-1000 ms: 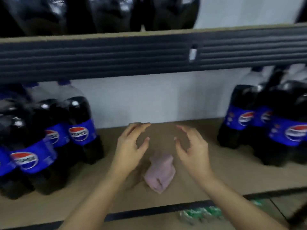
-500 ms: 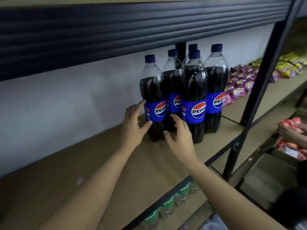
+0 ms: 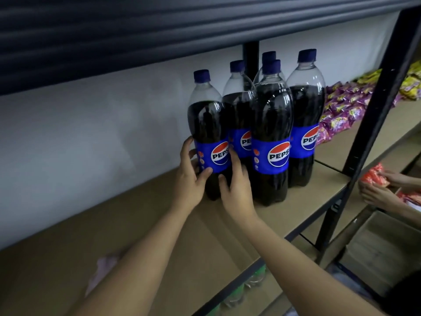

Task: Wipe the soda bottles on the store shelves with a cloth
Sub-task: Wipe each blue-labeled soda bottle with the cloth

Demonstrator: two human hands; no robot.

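The front-left Pepsi bottle (image 3: 208,137) is gripped low down by both hands, left hand (image 3: 190,179) and right hand (image 3: 237,188) curled around it. The pink cloth (image 3: 102,273) is left lying on the shelf (image 3: 57,270), well apart.

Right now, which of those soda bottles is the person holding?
The front-left bottle, nearest the bare stretch of shelf. The left hand and right hand both grip its lower half; the other four stand untouched.

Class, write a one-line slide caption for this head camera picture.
Both hands, left and right, grip the nearest cola bottle while the cloth lies on the shelf.
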